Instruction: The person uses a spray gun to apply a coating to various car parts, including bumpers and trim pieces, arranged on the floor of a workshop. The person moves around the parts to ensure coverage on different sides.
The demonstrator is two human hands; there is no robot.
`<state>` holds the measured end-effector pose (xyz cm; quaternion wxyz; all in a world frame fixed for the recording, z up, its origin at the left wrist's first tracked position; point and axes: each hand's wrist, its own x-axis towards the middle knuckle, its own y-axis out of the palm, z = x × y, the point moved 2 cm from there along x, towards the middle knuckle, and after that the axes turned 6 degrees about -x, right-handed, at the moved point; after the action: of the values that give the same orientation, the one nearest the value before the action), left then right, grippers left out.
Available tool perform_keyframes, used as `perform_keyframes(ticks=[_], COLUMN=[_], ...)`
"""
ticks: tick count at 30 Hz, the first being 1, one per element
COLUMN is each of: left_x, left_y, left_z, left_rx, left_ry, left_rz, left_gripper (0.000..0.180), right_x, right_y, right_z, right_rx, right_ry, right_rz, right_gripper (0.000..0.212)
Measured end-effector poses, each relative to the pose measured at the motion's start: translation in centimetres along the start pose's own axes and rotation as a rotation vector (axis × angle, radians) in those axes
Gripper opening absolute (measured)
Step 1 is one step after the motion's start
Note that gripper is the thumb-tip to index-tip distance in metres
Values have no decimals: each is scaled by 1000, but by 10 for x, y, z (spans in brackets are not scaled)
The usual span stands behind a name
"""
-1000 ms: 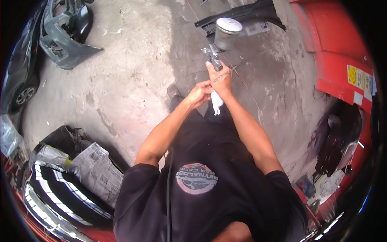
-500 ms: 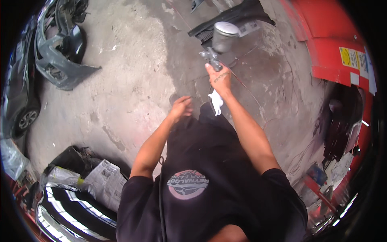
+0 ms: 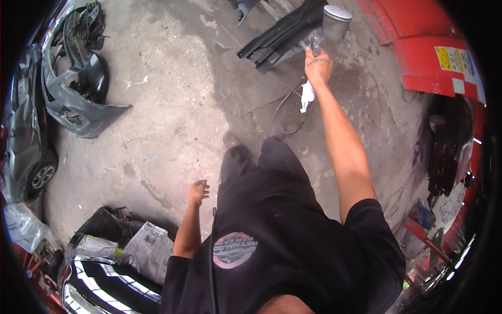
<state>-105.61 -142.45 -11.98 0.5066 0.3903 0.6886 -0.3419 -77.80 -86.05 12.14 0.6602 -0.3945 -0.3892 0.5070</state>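
Upper right of frame: right hand (image 3: pixel 318 66) closed around spray gun (image 3: pixel 335 25), white cloth (image 3: pixel 307 97) hanging beneath the hand. Lower left of centre: left hand (image 3: pixel 198 192), empty, its fingers loosely curled.

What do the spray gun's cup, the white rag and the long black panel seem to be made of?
Spray gun's cup: probably metal; greyish body with a dull sheen, paler lid.
White rag: cloth or paper, hard to tell; it hangs limp and crumpled.
Long black panel: likely plastic; satin black, grid-textured end.
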Motion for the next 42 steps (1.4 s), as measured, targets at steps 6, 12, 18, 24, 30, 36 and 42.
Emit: perform_keyframes(ticks=[6, 12, 18, 24, 30, 36, 42], left_x=[-7, -33, -57, -42, -54, -11, 27], left_y=[60, 102, 127, 173, 253, 351, 368], left_z=[-68, -122, -86, -44, -208, -340, -382], left_rx=[30, -88, -145, 160, 533, 441, 352], left_ry=[144, 247, 127, 329, 690, 876, 884], left_rz=[78, 77, -54, -183, -172, 126, 180], left_gripper=[35, 33, 33, 37, 59, 77, 68], right_x=[-36, -9, 91, 128, 136, 178, 166], right_y=[41, 72, 84, 115, 114, 146, 165], right_z=[2, 30, 40, 35, 46, 52, 68], right_rx=[395, 363, 282, 444, 671, 578, 576], right_ry=[-66, -276, -181, -161, -78, -59, 4], right_rz=[424, 606, 249, 278, 673, 48, 82], right_gripper=[41, 48, 40, 41, 40, 37, 36])
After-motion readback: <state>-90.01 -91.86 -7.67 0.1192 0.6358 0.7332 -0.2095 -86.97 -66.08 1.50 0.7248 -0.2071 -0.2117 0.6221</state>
